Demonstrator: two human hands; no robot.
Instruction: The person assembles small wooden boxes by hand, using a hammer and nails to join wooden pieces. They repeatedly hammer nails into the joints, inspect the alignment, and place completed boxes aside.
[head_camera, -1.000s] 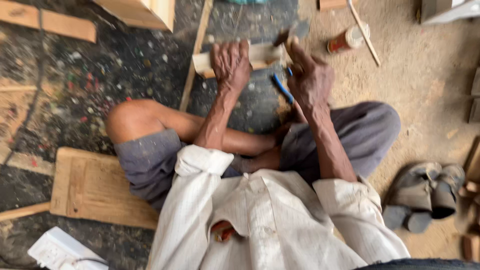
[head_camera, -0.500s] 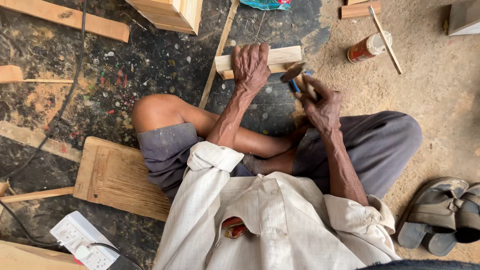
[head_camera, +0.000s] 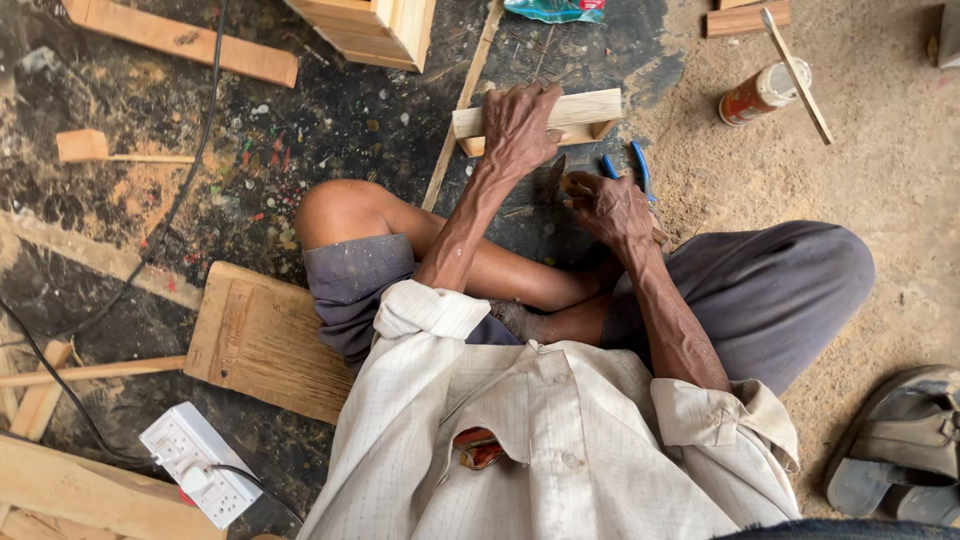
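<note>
My left hand presses flat on a pale wooden block lying on the dark, paint-flecked floor ahead of my crossed legs. My right hand is closed around a small hammer-like tool. Its dark metal head pokes out toward the block's near edge, just below my left hand. Blue-handled pliers lie on the floor right behind my right hand, partly hidden by it.
An orange-and-white can and a thin stick lie on the sandy floor to the right. A wooden box and plank lie ahead. A board, white power strip and cable are left; sandals right.
My right hand has drawn back from the block's right end toward my body, with the tool in it. My left hand stays pressed on the block. The view has shifted.
</note>
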